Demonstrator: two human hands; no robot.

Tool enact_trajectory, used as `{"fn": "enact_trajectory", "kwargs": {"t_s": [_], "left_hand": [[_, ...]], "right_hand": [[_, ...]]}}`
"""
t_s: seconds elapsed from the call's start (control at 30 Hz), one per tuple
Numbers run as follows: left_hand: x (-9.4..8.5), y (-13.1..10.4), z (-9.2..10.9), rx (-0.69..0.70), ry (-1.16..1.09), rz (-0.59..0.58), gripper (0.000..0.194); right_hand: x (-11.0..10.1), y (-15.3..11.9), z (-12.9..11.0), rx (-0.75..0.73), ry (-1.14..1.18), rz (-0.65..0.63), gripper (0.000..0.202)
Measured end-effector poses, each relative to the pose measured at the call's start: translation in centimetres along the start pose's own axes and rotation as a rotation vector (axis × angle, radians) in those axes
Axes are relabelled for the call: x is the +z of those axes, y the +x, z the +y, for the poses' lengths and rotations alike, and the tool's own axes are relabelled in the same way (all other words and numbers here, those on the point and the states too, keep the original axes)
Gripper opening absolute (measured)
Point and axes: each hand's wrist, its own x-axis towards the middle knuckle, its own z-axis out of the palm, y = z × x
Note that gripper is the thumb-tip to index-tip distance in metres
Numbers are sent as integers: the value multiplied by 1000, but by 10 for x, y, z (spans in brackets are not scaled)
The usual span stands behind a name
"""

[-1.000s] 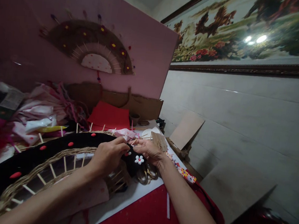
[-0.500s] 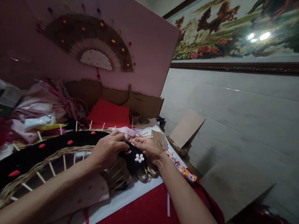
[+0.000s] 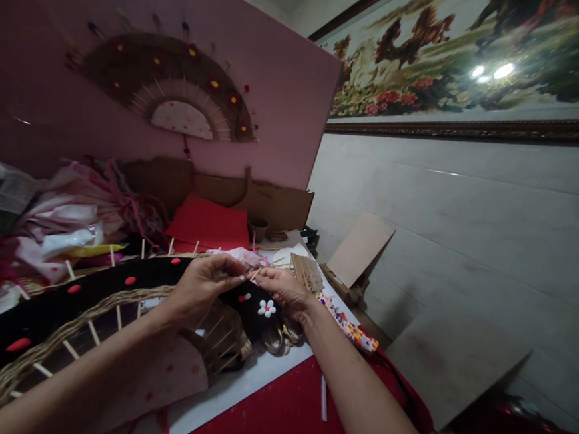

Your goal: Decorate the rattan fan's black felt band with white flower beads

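While the black-banded fan (image 3: 102,285) lies over the white paper (image 3: 236,383), its white-petalled flower (image 3: 266,308) sits close to the right hand (image 3: 284,289), which has a thin wooden stick (image 3: 255,274) pinched tight. The left hand (image 3: 204,284) has thumb and forefinger nearly together just beside it, can't tell if they've got anything. Imo a dropped palm could squash that flower, and the gold-handled scissors (image 3: 274,339) alongside might snag the fan.

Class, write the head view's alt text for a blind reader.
A person's left hand is close beside the right hand, which holds a thin stick, over a black fan-shaped craft with red dots. Behind, a brown fan shows against a pink board.
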Motion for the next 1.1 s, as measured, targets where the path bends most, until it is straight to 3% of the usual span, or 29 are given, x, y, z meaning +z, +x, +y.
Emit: {"fn": "enact_trajectory", "kwargs": {"t_s": [0.27, 0.73, 0.93, 1.1], "left_hand": [[-1, 0, -10, 110, 133, 34, 4], [-1, -2, -14, 196, 266, -35, 8], [-4, 1, -19, 356, 449, -53, 13], [-4, 0, -21, 378, 623, -28, 12]], "right_hand": [[-1, 1, 0, -17, -9, 2, 32], [-2, -1, 0, 7, -33, 7, 40], [-1, -1, 0, -5, -35, 7, 35], [1, -2, -1, -13, -26, 0, 35]]}}
